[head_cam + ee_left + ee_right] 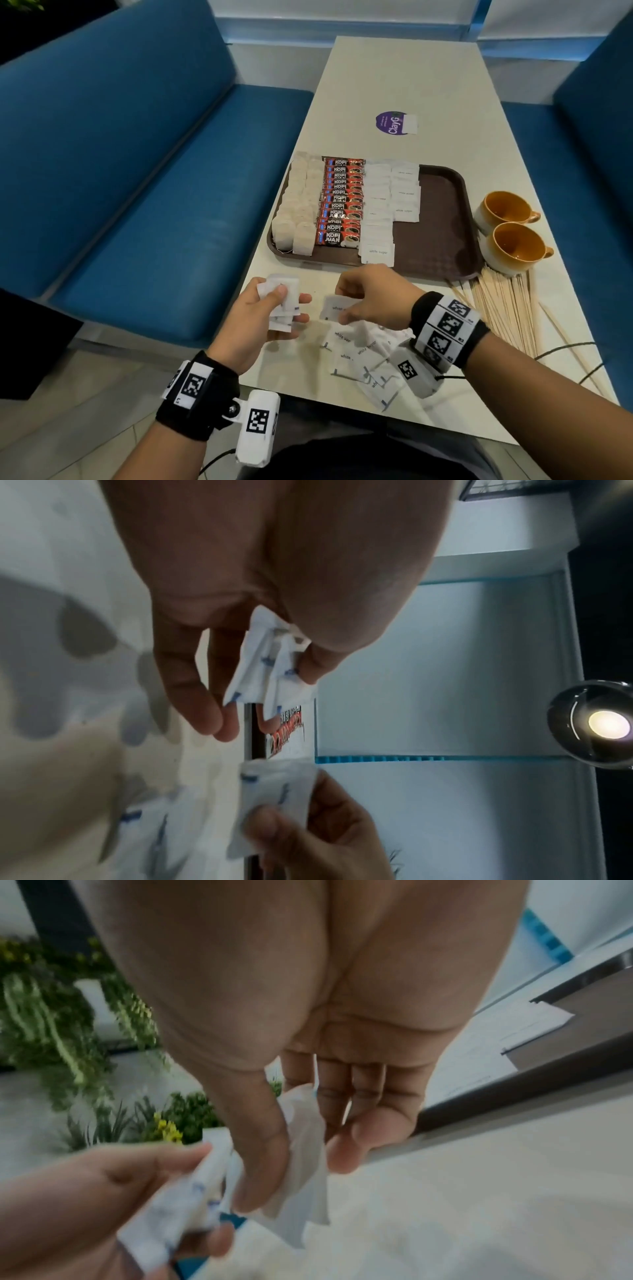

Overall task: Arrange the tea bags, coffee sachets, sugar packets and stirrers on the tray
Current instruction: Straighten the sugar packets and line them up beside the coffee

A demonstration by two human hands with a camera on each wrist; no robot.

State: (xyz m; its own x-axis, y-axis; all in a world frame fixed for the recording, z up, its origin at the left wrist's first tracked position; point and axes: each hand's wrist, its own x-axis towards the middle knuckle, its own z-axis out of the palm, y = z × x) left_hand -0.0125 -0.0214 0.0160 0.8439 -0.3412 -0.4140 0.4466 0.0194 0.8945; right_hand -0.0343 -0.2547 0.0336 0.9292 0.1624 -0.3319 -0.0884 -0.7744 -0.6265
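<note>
Loose sugar packets lie nearest on the table, above them the left hand pinches a small stack while the right hand pinches one packet, the tray beyond holding tea bags, coffee sachets and sugar rows.

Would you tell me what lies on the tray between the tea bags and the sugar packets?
A column of red coffee sachets fills the stretch between the tea bags and the sugar packets on the tray, seen in the head view.
</note>
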